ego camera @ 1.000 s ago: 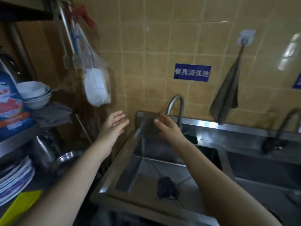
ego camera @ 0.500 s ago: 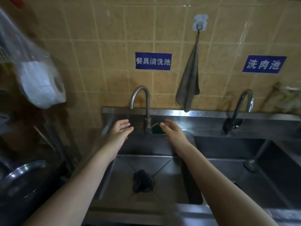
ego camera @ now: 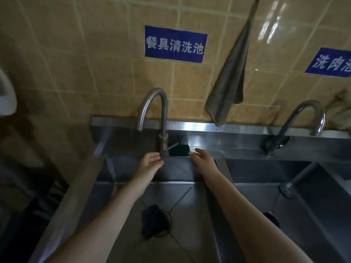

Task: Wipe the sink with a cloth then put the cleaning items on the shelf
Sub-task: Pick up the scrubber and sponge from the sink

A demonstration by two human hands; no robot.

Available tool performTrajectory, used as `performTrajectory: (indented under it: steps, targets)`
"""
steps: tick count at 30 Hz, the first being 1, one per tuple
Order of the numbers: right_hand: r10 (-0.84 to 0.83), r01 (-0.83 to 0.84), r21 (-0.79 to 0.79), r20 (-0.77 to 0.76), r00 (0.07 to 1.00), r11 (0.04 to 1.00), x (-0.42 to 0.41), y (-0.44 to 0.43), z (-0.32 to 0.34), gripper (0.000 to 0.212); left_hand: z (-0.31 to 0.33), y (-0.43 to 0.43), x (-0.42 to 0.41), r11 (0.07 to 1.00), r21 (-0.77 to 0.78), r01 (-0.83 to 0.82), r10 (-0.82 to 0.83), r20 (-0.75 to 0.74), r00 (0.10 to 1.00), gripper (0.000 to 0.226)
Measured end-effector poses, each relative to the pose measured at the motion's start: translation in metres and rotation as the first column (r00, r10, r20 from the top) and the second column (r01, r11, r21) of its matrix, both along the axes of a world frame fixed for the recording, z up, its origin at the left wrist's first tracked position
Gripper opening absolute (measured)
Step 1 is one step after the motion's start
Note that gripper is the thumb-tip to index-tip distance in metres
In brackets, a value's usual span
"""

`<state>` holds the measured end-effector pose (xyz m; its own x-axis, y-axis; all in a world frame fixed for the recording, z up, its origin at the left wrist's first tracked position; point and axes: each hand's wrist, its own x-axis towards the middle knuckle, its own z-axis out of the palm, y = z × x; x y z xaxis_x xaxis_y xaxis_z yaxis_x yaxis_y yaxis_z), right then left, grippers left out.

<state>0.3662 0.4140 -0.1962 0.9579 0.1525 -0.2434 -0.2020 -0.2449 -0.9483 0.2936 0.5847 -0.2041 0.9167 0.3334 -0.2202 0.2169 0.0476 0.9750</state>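
A steel sink (ego camera: 190,211) lies below me, with a dark cloth (ego camera: 150,219) bunched over its drain. A curved tap (ego camera: 161,118) stands at the sink's back edge. My left hand (ego camera: 149,163) is open, palm turned inward, fingertips close to the tap's base. My right hand (ego camera: 204,161) is open too, reaching toward a dark green pad (ego camera: 179,149) on the ledge behind the tap. Both hands hold nothing. A grey towel (ego camera: 230,78) hangs from the tiled wall above the ledge.
A second basin (ego camera: 303,205) with its own tap (ego camera: 296,126) lies to the right. Two blue signs (ego camera: 175,44) are stuck on the tiles. A white roll in a bag (ego camera: 5,95) hangs at the far left edge.
The view has swung right from the shelf to face the sink squarely and moved closer. Both open hands have travelled forward toward the tap's base.
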Motion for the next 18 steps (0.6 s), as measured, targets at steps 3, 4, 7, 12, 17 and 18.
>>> performTrajectory:
  steps: [3, 4, 7, 12, 17, 18]
  targets:
    - [-0.03, 0.03, -0.004, -0.082, 0.996, 1.0, 0.021, 0.01, -0.023, 0.053, -0.029, 0.011, 0.019, 1.0, -0.005, 0.009, -0.009, -0.057, 0.998, 0.02]
    - [-0.035, 0.035, -0.008, -0.121, 0.992, 0.999, 0.027, 0.013, -0.031, 0.054, -0.038, 0.014, 0.023, 1.0, 0.002, 0.014, -0.014, -0.082, 0.997, 0.02]
    - [-0.049, 0.036, -0.093, -0.15, 0.987, 0.995, 0.042, 0.02, -0.052, 0.053, -0.063, 0.018, 0.029, 1.0, 0.008, -0.006, 0.007, -0.122, 0.992, 0.02]
    - [-0.094, 0.06, -0.208, -0.157, 0.983, 0.976, 0.077, 0.032, -0.081, 0.047, -0.1, 0.021, 0.04, 1.0, -0.004, -0.026, 0.025, -0.198, 0.98, 0.025]
    - [-0.27, 0.247, -0.113, -0.324, 0.907, 0.962, 0.109, 0.05, -0.107, 0.031, -0.14, 0.023, 0.045, 0.998, -0.015, -0.054, 0.048, -0.278, 0.959, 0.03]
    - [-0.294, 0.28, -0.091, -0.359, 0.886, 0.956, 0.113, 0.054, -0.109, 0.035, -0.148, 0.023, 0.044, 0.998, -0.013, -0.059, 0.052, -0.291, 0.955, 0.03]
